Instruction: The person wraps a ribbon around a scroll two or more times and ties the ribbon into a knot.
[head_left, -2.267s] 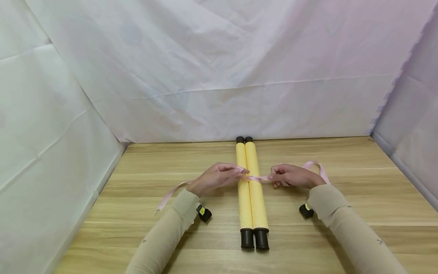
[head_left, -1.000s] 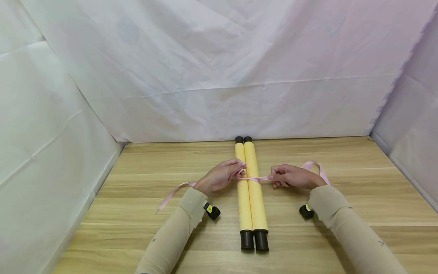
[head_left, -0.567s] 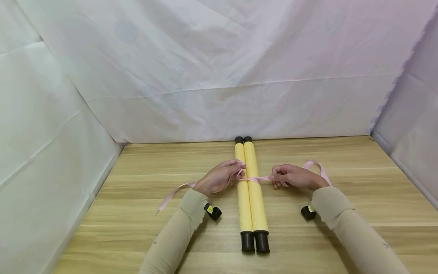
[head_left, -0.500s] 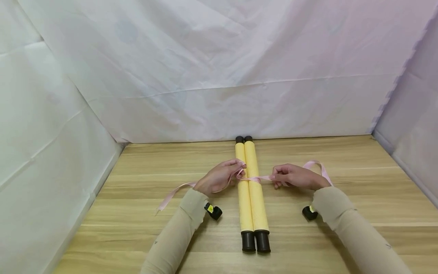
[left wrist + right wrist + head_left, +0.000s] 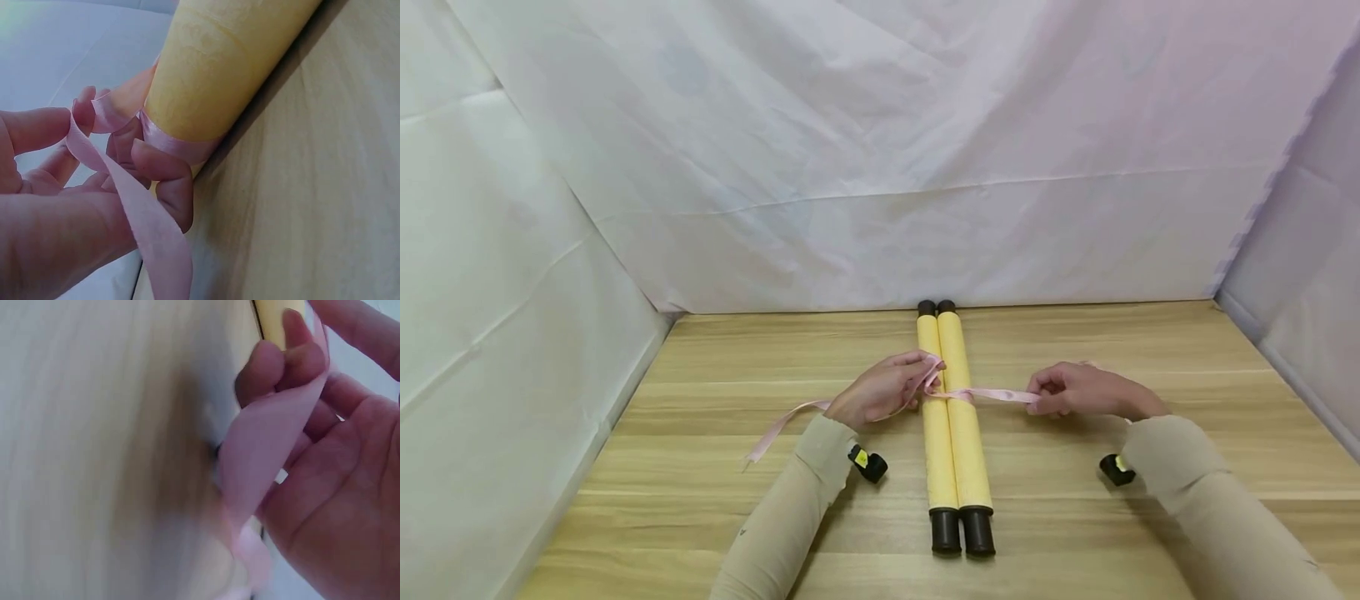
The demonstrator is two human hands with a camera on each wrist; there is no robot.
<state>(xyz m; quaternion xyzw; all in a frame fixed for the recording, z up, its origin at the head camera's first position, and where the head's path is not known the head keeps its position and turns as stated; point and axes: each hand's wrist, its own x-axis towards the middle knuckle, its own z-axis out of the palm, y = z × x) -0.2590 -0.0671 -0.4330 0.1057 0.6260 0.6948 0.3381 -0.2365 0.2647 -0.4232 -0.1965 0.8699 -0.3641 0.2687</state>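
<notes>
Two yellow tubes with black end caps, a left tube point(image 5: 940, 458) and a right tube point(image 5: 970, 458), lie side by side, pointing away from me. A pink ribbon point(image 5: 1003, 395) wraps around their middle and crosses on top. My left hand point(image 5: 880, 390) pinches a bent loop of ribbon just over the left tube; its loose tail trails leftward. In the left wrist view, the ribbon point(image 5: 150, 225) passes between thumb and fingers beside the tube point(image 5: 212, 69). My right hand point(image 5: 1086, 392) holds the other ribbon end out to the right, and the ribbon point(image 5: 269, 437) hangs across its palm.
Everything lies on a wood-grain table point(image 5: 700, 483). A white cloth backdrop point(image 5: 887, 242) rises at the table's far edge, close to the tubes' far caps. Black wrist cameras sit below the left cuff point(image 5: 869, 465) and the right cuff point(image 5: 1117, 470).
My right hand has moved to the right, drawing out a longer, straighter stretch of ribbon from the tubes. Earlier, my left fingers curled in with the ribbon; since then that hand has barely moved.
</notes>
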